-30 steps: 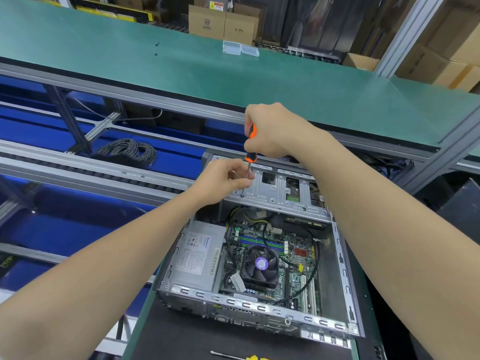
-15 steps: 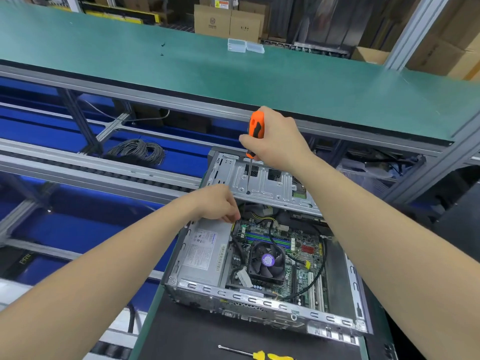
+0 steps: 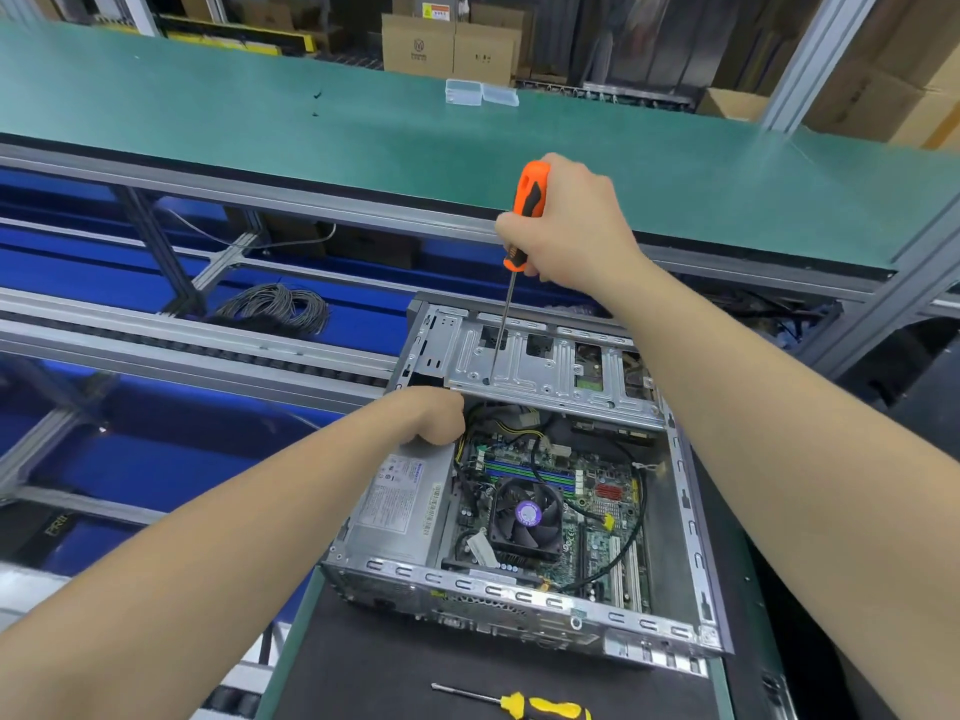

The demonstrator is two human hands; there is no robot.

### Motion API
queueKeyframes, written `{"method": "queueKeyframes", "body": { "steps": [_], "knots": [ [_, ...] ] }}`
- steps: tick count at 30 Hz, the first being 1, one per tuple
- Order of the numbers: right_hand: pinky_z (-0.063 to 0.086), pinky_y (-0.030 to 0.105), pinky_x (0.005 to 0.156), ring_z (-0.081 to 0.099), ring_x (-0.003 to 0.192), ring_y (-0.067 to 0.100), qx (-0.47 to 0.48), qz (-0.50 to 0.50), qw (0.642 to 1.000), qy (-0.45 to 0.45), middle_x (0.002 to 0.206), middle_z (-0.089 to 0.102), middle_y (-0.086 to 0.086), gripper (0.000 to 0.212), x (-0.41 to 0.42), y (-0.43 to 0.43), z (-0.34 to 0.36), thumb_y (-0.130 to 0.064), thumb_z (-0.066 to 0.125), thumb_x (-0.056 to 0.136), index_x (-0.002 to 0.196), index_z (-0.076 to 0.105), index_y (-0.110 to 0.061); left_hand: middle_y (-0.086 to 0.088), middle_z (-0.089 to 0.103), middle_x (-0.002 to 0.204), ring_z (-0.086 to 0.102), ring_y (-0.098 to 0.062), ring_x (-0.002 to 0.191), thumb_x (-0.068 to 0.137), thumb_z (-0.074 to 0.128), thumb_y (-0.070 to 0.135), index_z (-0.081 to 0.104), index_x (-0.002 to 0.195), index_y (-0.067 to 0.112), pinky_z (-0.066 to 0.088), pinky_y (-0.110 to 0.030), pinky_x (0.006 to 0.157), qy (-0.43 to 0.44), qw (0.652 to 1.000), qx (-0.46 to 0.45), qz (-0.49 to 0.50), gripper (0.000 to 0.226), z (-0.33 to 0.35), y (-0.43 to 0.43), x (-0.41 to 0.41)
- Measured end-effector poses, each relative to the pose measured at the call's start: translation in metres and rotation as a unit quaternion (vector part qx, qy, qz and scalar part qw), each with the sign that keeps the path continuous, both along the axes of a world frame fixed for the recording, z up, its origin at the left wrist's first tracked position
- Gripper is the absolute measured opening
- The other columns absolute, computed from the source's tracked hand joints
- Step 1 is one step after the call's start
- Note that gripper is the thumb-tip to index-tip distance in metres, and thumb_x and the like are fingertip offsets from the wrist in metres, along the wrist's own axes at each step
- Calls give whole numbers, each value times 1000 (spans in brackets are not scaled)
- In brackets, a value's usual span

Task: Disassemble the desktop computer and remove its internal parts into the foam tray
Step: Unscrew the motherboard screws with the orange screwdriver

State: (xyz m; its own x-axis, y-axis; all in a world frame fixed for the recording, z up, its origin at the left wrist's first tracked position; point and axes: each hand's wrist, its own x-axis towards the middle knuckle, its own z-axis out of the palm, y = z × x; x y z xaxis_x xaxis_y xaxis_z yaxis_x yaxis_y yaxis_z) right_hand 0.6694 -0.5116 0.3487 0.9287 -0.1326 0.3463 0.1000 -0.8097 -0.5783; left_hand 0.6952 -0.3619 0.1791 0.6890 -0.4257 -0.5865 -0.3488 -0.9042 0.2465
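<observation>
Two bare forearms reach over an opened desktop computer, which lies on its side with its cover off on a black mat at the near edge of the bench. Far left, a coil of grey cable rests on the blue lower level behind the rails.

The left hand hovers at the far left corner of the case, just above the far end of the grey power supply and under the near edge of the drive cage. Its fingers are curled inward, and I cannot tell whether they hold anything.

To the right of the power supply lies the green motherboard, with the black CPU fan near its middle and black cables looping round it. A yellow screwdriver lies flat on the mat in front of the case.

Above the drive cage, the orange screwdriver stands nearly upright. Its tip rests at a hole near the cage's front left. The right hand is wrapped firmly round the handle, and the top of the handle sticks out above the fist.

Behind, two clear plastic boxes sit on the far side of the green shelf, with cardboard boxes beyond it.
</observation>
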Motion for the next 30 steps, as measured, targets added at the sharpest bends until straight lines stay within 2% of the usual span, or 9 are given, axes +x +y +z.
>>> {"method": "queueKeyframes", "body": {
  "steps": [5, 8, 12, 15, 17, 20, 23, 25, 30],
  "knots": [
    [60, 35, 48, 67, 45, 16, 22, -12, 1000, 13, 75, 74, 16, 10, 11, -9, 13, -18, 59, 79, 80, 52, -10, -17, 61, 136, 57, -29, 94, 108, 39, 15, 53, 133, -3, 45, -37, 77, 48, 999, 6, 0, 33, -7, -6, 6],
    [61, 43, 54, 68, 45, 19, 28, -12, 999, 25, 68, 74, 13, 10, 16, -15, 13, -17, 59, 80, 82, 54, -8, -10, 64, 136, 63, -29, 116, 110, 44, 25, 53, 128, -3, 50, -39, 92, 85, 995, -39, 18, 35, -13, -6, 10],
    [62, 40, 50, 70, 48, 21, 43, -21, 998, 30, 69, 75, 13, 11, 21, -21, 10, -17, 60, 81, 83, 57, -6, -10, 68, 128, 68, -21, 103, 109, 46, 28, 54, 125, -3, 54, -38, 94, 105, 987, -116, 47, 35, -25, -9, 12],
    [61, 36, 50, 69, 46, 20, 36, -30, 998, 38, 66, 75, 11, 23, 24, -24, 9, -18, 60, 82, 86, 64, 5, -12, 70, 125, 67, -24, 114, 110, 43, 24, 55, 129, -2, 50, -43, 106, 126, 982, -130, 44, 34, -31, -10, 13],
    [61, 35, 50, 69, 46, 20, 37, -34, 998, 44, 65, 74, 9, 29, 25, -25, 9, -18, 61, 82, 91, 65, 9, -8, 73, 119, 69, -22, 108, 110, 41, 19, 61, 122, 3, 53, -36, 101, 136, 979, -149, 43, 28, -35, -11, 15],
    [59, 30, 46, 70, 48, 22, 43, -37, 997, 47, 66, 74, 10, 27, 26, -24, 8, -18, 61, 83, 92, 65, 7, 3, 76, 90, 72, -13, 84, 110, 42, 21, 63, 110, 9, 54, -28, 91, 142, 978, -148, 38, 23, -38, -12, 16],
    [56, 26, 44, 71, 48, 23, 52, -40, 996, 56, 66, 75, 10, 20, 27, -26, 8, -17, 61, 82, 89, 64, 1, 9, 74, 84, 66, -11, 86, 110, 42, 26, 63, 109, 16, 48, -35, 105, 122, 986, -114, 17, 23, -36, -11, 13],
    [56, 26, 45, 71, 49, 23, 61, -44, 995, 64, 66, 75, 10, 22, 26, -27, 9, -17, 61, 82, 92, 66, 2, -1, 77, 95, 65, -9, 83, 111, 42, 24, 64, 117, 12, 43, -36, 110, 127, 986, -103, 17, 26, -32, -11, 12],
    [59, 31, 45, 71, 49, 23, 74, -48, 995, 49, 70, 75, 14, 10, 19, -28, 14, -17, 61, 82, 83, 59, -6, -7, 73, 126, 55, -12, 130, 112, 36, 18, 61, 138, 8, 34, -24, 113, 127, 992, -20, 1, 37, -21, -10, 9]
  ]
}}
